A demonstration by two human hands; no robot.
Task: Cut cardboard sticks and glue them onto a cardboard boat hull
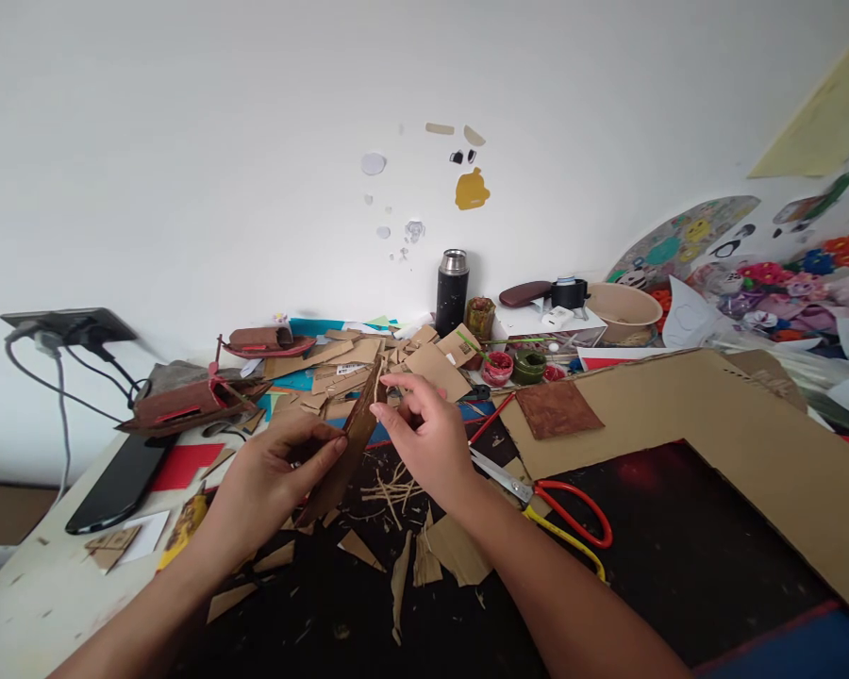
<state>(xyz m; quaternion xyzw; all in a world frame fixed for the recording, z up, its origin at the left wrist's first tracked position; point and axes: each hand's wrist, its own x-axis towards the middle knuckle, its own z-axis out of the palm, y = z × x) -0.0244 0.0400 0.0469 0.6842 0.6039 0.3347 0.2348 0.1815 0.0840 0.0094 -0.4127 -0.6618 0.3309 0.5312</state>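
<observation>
My left hand (273,476) pinches a brown-painted cardboard piece (350,451) between thumb and fingers, holding it tilted above the dark work mat. Close to that piece's upper end, my right hand (428,438) has thumb and index finger nearly together on a thin tan cardboard strip (377,385). Whether the strip touches the brown piece along its whole length I cannot tell. Beneath the hands lie a small heap of thin strips (394,492) and several torn cardboard scraps (459,550). Scissors (538,490) with red and yellow handles rest to the right of my right wrist.
Two brown cardboard boat models (184,405) stand at the left, by a black phone (117,486). Behind are a cardboard pile (431,368), a black flask (452,294) and paint jars (497,368). A large cut cardboard sheet (629,401) and brown square (558,409) lie right.
</observation>
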